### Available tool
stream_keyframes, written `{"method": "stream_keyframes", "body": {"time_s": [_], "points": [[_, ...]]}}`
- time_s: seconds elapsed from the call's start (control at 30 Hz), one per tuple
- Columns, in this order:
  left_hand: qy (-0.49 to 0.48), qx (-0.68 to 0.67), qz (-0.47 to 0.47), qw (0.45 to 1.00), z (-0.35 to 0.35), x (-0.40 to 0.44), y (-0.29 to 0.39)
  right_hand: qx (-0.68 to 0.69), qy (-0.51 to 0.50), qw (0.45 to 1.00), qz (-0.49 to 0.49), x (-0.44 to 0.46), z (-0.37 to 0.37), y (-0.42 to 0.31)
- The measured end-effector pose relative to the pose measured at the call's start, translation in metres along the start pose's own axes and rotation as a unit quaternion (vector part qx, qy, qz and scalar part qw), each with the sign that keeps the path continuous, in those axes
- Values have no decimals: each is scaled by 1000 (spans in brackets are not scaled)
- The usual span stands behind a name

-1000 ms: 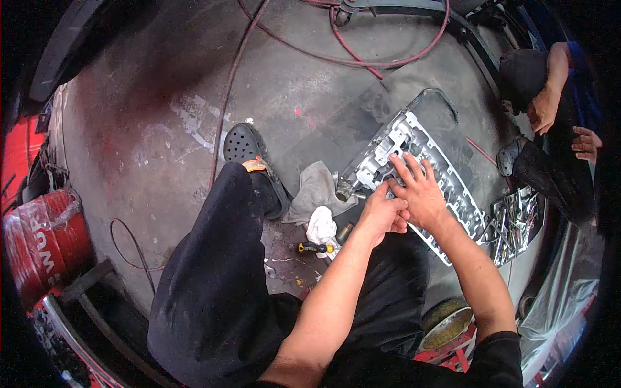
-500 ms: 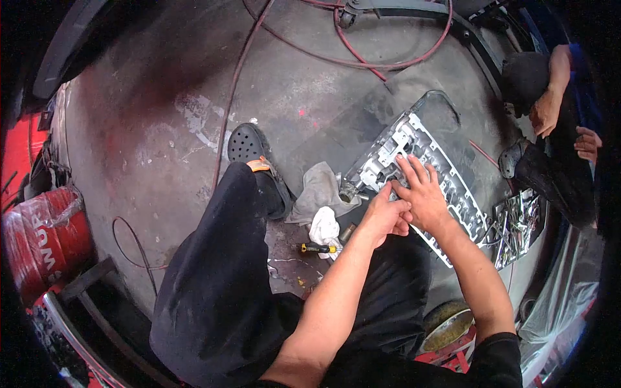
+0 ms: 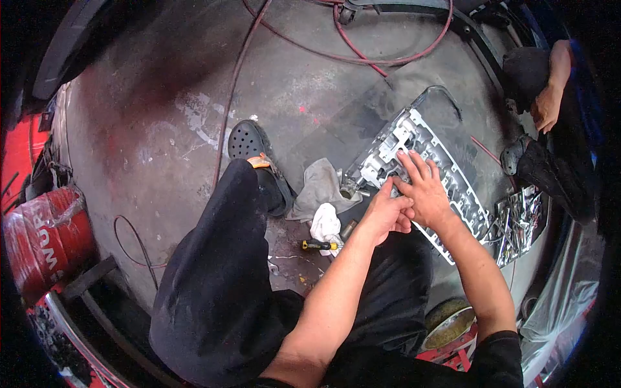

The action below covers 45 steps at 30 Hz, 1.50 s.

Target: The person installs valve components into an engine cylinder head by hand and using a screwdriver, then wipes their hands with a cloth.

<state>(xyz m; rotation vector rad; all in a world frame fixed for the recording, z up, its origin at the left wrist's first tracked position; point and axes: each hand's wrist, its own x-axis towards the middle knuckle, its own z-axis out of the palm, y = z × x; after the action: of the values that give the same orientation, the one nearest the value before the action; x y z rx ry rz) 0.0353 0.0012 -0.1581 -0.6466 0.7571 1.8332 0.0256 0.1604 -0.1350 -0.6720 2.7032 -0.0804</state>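
A silver engine cylinder head (image 3: 453,169) lies slanted on the floor in front of me. My right hand (image 3: 425,195) rests on its near side, with fingers stretched out over the metal and the thumb pointing toward my other hand. My left hand (image 3: 387,216) is beside it, index finger extended onto the head and the other fingers curled in. The fingertips meet over the casting, and whatever may be between them is hidden. A grey cloth (image 3: 320,193) touches the head's left end, close to a white rag (image 3: 325,222) and a yellow-black screwdriver handle (image 3: 319,245).
At the right, a tray (image 3: 519,226) holds several metal parts. Another person's hand (image 3: 546,108) and shoe are near it. Red hoses (image 3: 381,63) cross the floor. A red drum (image 3: 48,236) stands at left, and a round pan (image 3: 448,323) at lower right.
Both my hands stay almost in place on the cylinder head. The other person's lower hand at the right has gone out of sight. The view has shifted slightly.
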Motion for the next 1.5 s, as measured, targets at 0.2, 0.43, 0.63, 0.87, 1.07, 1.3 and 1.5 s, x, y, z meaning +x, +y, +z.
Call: {"method": "stream_keyframes", "body": {"time_s": [0.2, 0.43, 0.63, 0.87, 1.07, 1.3, 1.5], "points": [[7, -10, -16, 1000, 3, -3, 1, -13, -6, 1000, -4, 1, 0, 1], [20, 32, -15, 999, 7, -6, 4, -36, 2, 999, -4, 0, 4, -2], [38, 56, 7, 998, 1, -13, -4, -25, -5, 1000, 2, 1, -1, -4], [45, 95, 27, 994, -6, -13, -6, -14, 3, 1000, -3, 1, -2, -4], [64, 164, 1, 984, 10, -25, 9, -6, 6, 1000, 1, -1, -3, -6], [145, 222, 46, 963, 7, -30, 8, 200, 245, 917, 245, -8, 28, -7], [223, 226, 82, 945, -3, -35, 3, 114, 168, 915, 350, 29, 18, -28]]}}
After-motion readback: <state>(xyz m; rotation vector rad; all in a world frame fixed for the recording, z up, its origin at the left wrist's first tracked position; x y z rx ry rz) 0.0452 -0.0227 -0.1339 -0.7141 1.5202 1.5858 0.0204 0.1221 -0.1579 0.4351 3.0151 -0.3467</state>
